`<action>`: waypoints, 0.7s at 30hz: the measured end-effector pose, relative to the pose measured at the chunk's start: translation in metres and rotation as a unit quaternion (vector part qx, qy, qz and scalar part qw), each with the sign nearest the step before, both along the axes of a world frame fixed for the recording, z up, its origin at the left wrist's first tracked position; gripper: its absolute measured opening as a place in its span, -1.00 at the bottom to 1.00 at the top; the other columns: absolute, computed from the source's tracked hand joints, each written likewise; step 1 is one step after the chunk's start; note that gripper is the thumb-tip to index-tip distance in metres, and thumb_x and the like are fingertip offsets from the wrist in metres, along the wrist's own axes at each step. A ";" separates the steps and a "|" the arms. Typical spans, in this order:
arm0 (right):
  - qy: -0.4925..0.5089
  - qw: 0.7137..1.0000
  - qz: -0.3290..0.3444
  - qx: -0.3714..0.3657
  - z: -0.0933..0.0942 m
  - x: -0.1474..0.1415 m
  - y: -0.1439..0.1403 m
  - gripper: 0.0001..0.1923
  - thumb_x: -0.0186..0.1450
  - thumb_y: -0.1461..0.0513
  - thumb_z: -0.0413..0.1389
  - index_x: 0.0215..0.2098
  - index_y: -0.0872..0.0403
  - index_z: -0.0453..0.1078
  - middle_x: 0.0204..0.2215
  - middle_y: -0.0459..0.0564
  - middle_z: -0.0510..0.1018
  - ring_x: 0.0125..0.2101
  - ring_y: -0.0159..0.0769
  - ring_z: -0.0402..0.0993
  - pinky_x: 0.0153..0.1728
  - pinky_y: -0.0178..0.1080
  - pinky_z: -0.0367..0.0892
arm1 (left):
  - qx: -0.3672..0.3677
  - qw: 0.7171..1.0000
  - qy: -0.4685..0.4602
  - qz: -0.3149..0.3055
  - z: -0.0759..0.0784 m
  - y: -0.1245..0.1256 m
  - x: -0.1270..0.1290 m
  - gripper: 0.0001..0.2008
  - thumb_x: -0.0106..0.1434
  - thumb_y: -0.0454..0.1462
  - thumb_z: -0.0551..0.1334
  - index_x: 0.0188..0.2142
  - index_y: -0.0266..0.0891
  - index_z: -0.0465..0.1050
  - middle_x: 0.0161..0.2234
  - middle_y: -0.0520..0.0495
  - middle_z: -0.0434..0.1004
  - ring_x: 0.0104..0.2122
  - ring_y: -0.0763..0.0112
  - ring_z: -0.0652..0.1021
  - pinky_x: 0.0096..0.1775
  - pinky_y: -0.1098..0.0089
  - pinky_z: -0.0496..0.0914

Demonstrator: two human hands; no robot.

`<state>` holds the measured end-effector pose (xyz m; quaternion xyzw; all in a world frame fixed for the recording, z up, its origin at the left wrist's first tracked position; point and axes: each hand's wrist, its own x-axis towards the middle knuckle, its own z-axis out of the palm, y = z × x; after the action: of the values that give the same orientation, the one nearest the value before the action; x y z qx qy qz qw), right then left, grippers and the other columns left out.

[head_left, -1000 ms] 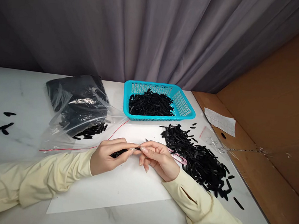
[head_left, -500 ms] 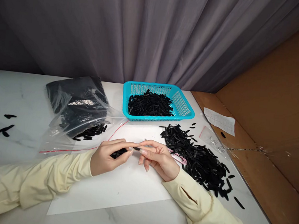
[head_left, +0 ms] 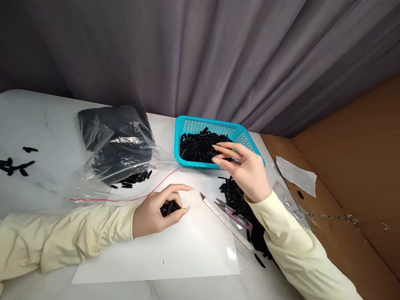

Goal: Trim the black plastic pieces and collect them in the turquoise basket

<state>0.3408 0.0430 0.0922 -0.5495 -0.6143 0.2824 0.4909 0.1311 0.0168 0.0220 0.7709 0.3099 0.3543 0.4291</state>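
Curled over the white sheet [head_left: 123, 260], my left hand [head_left: 157, 211] holds several small black strips [head_left: 170, 208] in its palm, its thumb and forefinger apart. My right hand [head_left: 243, 168] hovers at the front right of a turquoise basket [head_left: 179, 141]. Its fingers are stretched out and apart, with nothing visible between them. Inside the basket lies a heap of black strips [head_left: 200, 145]. Below my right wrist are pink-handled scissors [head_left: 238, 217] and a slim pale tool with a dark pointed tip [head_left: 226, 224].
A second pile of strips [head_left: 233, 195] lies partly hidden under my right forearm. Left of the basket, a clear zip bag [head_left: 117, 138] with a red line holds dark material. Loose strips [head_left: 12, 166] lie far left. Cardboard [head_left: 358, 182] stands at the right, near a paper slip [head_left: 296, 174].
My right hand has parted from my left and moved up and right to the basket. The view has shifted, and the scissors and pale tool are more exposed.
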 end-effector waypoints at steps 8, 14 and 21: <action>-0.257 0.930 0.260 0.029 0.001 -0.052 -0.043 -0.91 0.19 0.34 0.11 -0.33 0.09 0.42 -0.37 0.04 0.53 -0.34 -0.25 0.41 -0.32 -0.24 0.31 | 0.000 0.999 -0.014 -0.032 -0.004 0.006 -0.001 -0.58 0.10 -0.34 0.15 -0.03 -0.23 0.14 -0.47 0.06 0.49 -0.48 0.45 0.48 -0.38 0.47 0.34; -0.198 0.951 0.235 -0.035 -0.012 -0.057 -0.041 -0.85 0.15 0.41 0.07 -0.52 0.07 0.33 -0.52 -0.08 0.46 -0.52 -0.39 0.32 -0.46 -0.32 0.24 | -0.008 0.998 -0.027 -0.049 -0.002 0.006 0.000 -0.58 0.09 -0.40 0.14 -0.03 -0.23 0.18 -0.37 0.02 0.54 -0.41 0.44 0.52 -0.34 0.48 0.39; 0.074 0.970 0.139 -0.184 -0.021 -0.048 -0.045 -0.82 0.14 0.15 0.18 -0.49 0.10 0.34 -0.54 -0.10 0.42 -0.56 -0.43 0.27 -0.56 -0.35 0.19 | -0.012 0.999 -0.024 -0.032 -0.004 0.007 0.001 -0.66 0.18 -0.31 0.19 -0.02 -0.27 0.32 -0.31 -0.04 0.56 -0.37 0.43 0.53 -0.29 0.48 0.39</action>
<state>0.2926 -0.0023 0.0715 -0.5174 -0.5839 0.4958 0.3815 0.1325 0.0238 0.0180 0.7664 0.2793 0.3550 0.4568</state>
